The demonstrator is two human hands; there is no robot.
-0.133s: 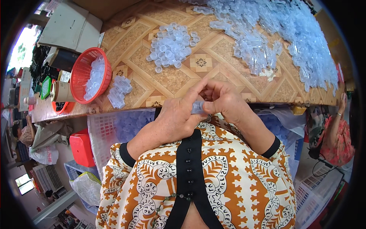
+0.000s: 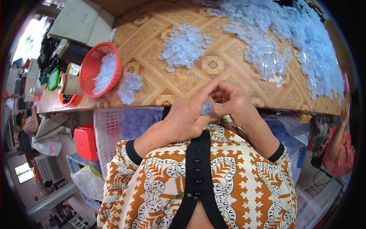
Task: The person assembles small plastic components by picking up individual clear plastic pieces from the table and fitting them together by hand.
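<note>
My left hand [image 2: 186, 116] and my right hand [image 2: 237, 104] meet at the near edge of the table, in front of my chest. Between them is a small clear plastic tube [image 2: 207, 108]. My left fingers wrap round it, and the thumb of my right hand presses against its right end. The fingers cover much of it, so its ends cannot be made out. Just beyond my hands lies a pile of small clear round caps [image 2: 183, 47]. A few clear plastic tubes [image 2: 129, 88] lie in a small cluster to the left.
A red plastic basket [image 2: 119, 72] with clear pieces tilts at the left. Clear plastic parts [image 2: 316, 53] form a large heap at the far right. A cardboard box [image 2: 78, 24] stands far left. Crates with clear pieces sit under the patterned table [image 2: 152, 82]. Another person [image 2: 337, 149] is at the right.
The whole view has shifted slightly, so the scene sits further right in the picture. Both hands keep the clear tube in nearly the same pose.
</note>
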